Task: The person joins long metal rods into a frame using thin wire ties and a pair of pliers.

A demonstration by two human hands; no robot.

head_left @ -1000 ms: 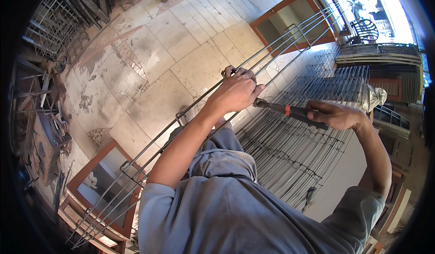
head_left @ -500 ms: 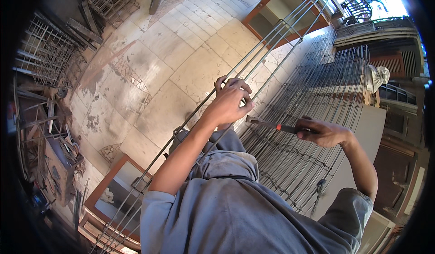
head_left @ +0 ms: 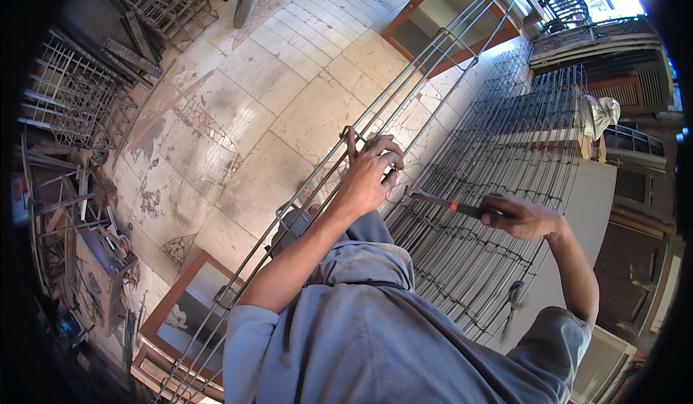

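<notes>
A long narrow cage of steel rods point(head_left: 442, 79) crosses in front of me from the lower left to the upper right, with bent rod stirrups around it. My left hand point(head_left: 369, 172) is over the cage, its index finger reaching to one rod and its thumb and other fingers curled in. Thin wire point(head_left: 410, 164) loops out beside these fingertips. In my right hand point(head_left: 525, 218) are pincers point(head_left: 442, 201) with a dark handle and a red band. Their metal head points at my left hand, a short distance from the fingers.
Many similar rod cages point(head_left: 476, 224) lie stacked to the right. Glazed wooden frames point(head_left: 177, 299) lie at the lower left and far right. More metal racks point(head_left: 72, 94) and a cluttered box point(head_left: 101, 274) line the left side. Stained tiles point(head_left: 274, 108) cover the floor.
My left hand has shifted slightly, and its index finger is straighter. The pincers have moved a little to the right, with their head more tilted. The view has shifted slightly.
</notes>
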